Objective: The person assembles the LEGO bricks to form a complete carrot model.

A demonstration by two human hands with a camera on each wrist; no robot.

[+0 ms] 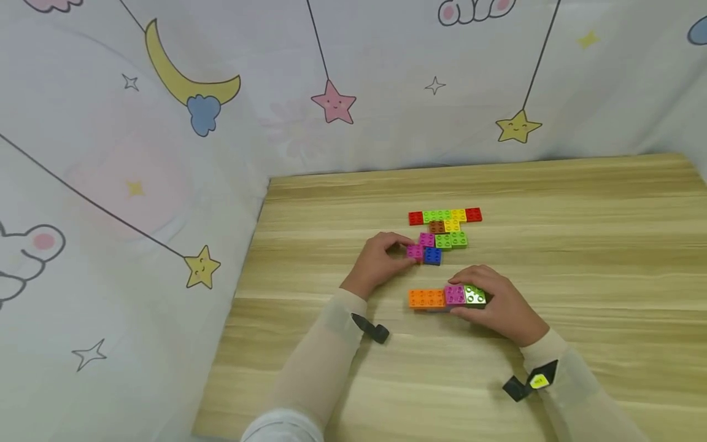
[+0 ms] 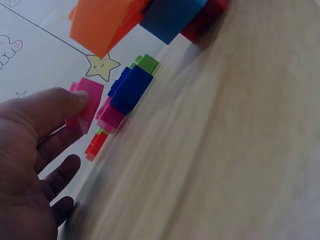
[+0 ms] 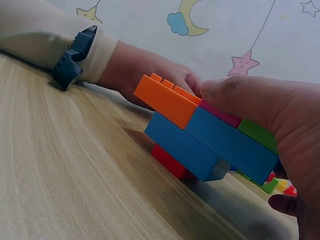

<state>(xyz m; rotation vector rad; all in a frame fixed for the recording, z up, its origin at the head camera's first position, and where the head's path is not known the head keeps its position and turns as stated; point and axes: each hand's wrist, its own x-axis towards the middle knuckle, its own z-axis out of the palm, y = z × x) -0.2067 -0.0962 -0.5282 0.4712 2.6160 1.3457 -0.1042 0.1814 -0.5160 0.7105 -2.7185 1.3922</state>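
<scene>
In the head view, my left hand [image 1: 380, 263] pinches a magenta toy brick [image 1: 414, 252] between thumb and fingers, beside a blue brick [image 1: 433, 256]. The left wrist view shows the thumb on that pink-looking brick [image 2: 89, 106]. To the right, my right hand [image 1: 504, 304] grips the right end of a brick stack. Its top layer is an orange brick [image 1: 426, 298], a magenta brick [image 1: 455, 295] and a green brick [image 1: 475, 294]. Underneath, in the right wrist view, are blue bricks [image 3: 227, 145] and a red brick [image 3: 170, 161]. The far fingers are partly hidden.
Behind the hands lie loose bricks: another magenta one [image 1: 426, 240], lime green ones [image 1: 443, 241], a brown one [image 1: 436, 227] and yellow ones [image 1: 452, 226]. A row with red ends [image 1: 473, 214] lies farther back. A patterned cloth [image 1: 381, 135] borders the wooden table [image 1: 596, 245].
</scene>
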